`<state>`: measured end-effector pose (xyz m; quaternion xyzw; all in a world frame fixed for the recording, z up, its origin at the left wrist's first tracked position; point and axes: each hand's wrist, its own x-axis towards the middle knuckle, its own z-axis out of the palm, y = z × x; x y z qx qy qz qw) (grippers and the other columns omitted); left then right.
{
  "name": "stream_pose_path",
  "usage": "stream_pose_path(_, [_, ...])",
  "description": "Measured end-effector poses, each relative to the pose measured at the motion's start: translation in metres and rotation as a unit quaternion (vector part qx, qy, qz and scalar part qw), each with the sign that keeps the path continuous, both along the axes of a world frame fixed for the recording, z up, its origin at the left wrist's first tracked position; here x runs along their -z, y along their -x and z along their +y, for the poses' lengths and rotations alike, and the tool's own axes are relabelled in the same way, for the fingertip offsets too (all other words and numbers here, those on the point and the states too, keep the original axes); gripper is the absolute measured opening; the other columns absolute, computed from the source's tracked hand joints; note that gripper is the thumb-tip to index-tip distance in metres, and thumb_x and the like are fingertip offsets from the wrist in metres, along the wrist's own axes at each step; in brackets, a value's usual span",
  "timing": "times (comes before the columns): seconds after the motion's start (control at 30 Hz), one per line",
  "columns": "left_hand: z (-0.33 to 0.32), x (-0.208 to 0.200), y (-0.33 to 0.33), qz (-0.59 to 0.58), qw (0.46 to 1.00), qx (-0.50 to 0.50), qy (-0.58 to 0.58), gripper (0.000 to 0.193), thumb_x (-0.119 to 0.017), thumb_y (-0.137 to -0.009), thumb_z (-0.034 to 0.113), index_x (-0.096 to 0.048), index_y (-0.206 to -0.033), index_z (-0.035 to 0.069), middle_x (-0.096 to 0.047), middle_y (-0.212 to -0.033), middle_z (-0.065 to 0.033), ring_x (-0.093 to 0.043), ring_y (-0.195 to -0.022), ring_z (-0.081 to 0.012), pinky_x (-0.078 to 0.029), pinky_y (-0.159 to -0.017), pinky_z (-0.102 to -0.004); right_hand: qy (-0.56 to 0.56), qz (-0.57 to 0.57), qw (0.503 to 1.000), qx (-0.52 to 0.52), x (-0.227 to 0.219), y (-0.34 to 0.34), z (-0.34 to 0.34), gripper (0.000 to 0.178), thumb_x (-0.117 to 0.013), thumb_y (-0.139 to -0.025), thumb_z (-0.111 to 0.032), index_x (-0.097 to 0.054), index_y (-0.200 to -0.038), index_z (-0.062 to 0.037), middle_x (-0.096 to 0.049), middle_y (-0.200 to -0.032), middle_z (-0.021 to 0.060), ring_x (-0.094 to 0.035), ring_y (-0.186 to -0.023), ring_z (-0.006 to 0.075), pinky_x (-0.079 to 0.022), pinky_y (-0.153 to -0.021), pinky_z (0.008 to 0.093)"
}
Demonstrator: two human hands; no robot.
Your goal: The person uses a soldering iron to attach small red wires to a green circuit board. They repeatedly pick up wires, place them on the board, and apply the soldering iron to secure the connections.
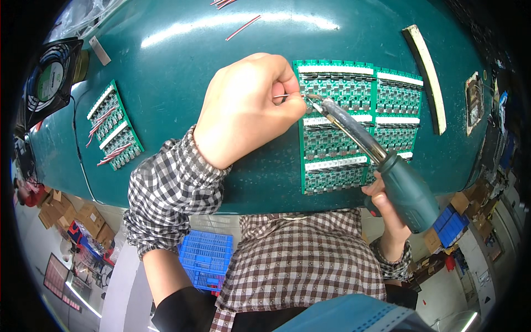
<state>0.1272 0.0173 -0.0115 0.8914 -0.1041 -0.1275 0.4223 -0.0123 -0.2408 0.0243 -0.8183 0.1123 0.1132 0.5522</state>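
- Green workbench: panel of green circuit boards lying at its near edge.
- Right hand clenched round soldering iron, tip on the panel's upper left.
- Left hand pinching a thin solder wire at the tip.
- Smaller board with red wires, far left.

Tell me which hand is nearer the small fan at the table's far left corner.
Left. The left hand is over the table's middle, pinching a wire at the circuit boards, with bare tabletop between it and the fan. The right hand grips the soldering iron farther right.
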Motion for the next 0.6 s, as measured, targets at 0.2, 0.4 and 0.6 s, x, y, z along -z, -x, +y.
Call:
stream_pose_path(0.2, [-0.0012, 0.0000, -0.0002, -0.007, 1.000, 0.000, -0.001, 0.011, -0.069, -0.067, 0.011, -0.061, -0.071, 0.004, -0.057, -0.065, -0.0071, -0.059, -0.059, -0.0226, -0.049, -0.057, -0.0346, 0.019, -0.010, 1.000, -0.017, 0.0001, -0.0004, -0.0004, 0.059, -0.086, -0.068, -0.006, -0.057, -0.119, 0.0050, -0.071, -0.089, 0.0090, -0.067, -0.082, 0.0129, -0.053, -0.078, 0.0285])
stream_pose_path(0.4, [-0.0005, 0.0007, 0.0003, 0.009, 1.000, -0.003, 0.004, 0.011, -0.069, -0.067, 0.011, -0.061, -0.072, 0.004, -0.058, -0.066, -0.0075, -0.059, -0.059, -0.0231, -0.049, -0.057, -0.0347, -0.043, 0.018, 0.998, 0.033, -0.0046, 0.0007, 0.0014, 0.057, -0.084, -0.071, -0.006, -0.056, -0.119, 0.0057, -0.071, -0.090, 0.0112, -0.069, -0.080, 0.0165, -0.054, -0.077, 0.0290])
stream_pose_path(0.6, [-0.0003, 0.0003, 0.0011, 0.014, 1.000, 0.005, 0.015, 0.010, -0.068, -0.072, 0.006, -0.062, -0.077, 0.001, -0.051, -0.067, 0.0003, -0.044, -0.059, -0.0055, -0.039, -0.053, -0.0221, -0.051, 0.036, 0.997, 0.048, -0.0062, -0.0009, 0.0034, 0.056, -0.084, -0.071, -0.007, -0.056, -0.118, 0.0054, -0.071, -0.089, 0.0111, -0.069, -0.080, 0.0161, -0.054, -0.077, 0.0291])
